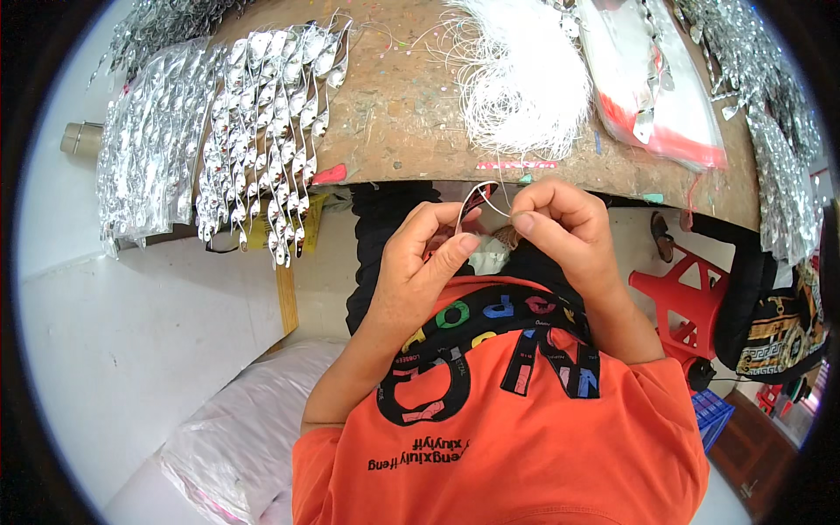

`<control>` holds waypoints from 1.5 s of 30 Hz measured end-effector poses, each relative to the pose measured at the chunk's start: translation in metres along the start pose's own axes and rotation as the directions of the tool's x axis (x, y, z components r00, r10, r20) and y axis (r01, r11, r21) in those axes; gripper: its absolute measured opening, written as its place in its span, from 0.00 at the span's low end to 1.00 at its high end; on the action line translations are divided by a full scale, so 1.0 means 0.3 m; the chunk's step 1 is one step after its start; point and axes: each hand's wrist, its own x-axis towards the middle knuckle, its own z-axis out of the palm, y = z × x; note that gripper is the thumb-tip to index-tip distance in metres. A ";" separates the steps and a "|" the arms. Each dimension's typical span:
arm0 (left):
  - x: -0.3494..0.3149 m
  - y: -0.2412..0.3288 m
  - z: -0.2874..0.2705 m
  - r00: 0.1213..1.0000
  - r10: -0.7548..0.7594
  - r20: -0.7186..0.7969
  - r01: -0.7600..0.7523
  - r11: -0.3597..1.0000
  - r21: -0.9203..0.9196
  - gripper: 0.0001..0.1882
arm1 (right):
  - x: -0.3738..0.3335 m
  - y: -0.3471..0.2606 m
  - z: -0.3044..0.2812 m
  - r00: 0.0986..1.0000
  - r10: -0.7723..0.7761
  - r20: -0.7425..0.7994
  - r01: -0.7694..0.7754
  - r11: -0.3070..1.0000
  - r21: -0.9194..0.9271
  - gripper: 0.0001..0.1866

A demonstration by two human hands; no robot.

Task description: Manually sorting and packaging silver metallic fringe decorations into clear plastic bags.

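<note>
Just in front of the table edge, my left hand (422,258) pinches a small curved piece (472,206), dark and reddish on one face with a pale rim. Its exact kind does not show. A thin white cord (497,210) loops from this piece across to my right hand (564,229), whose thumb and forefinger are closed on it. On the table beyond lies a large tangled bundle of white cords (525,83). One strand seems to run down toward my right hand.
Shiny silver pieces (262,114) in strips hang over the brown table (398,105) at left, beside plastic-wrapped ones (149,144). Clear bags with a red band (652,96) lie at right, near silver tinsel-like bundles (744,61). A red stool (678,293) stands below right; a white sack (254,429) lies lower left.
</note>
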 end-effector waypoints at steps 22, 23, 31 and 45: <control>0.037 0.043 0.025 0.989 0.145 -0.003 -0.142 0.964 -0.223 0.14 | 0.019 0.022 0.014 0.990 -0.144 -0.002 0.144 0.988 0.049 0.04; 0.047 0.055 0.019 0.993 0.112 0.026 -0.103 0.968 -0.229 0.13 | 0.018 0.021 0.012 0.989 -0.146 -0.001 0.146 0.988 0.049 0.04; 0.062 0.088 0.031 0.996 0.044 0.079 -0.026 0.976 -0.215 0.09 | 0.004 0.021 0.001 0.989 -0.150 0.008 0.150 0.989 0.014 0.04; 0.073 0.080 0.085 0.987 0.126 0.101 -0.088 0.945 -0.316 0.09 | -0.022 0.029 -0.009 0.927 -0.353 0.128 0.375 0.881 -0.290 0.10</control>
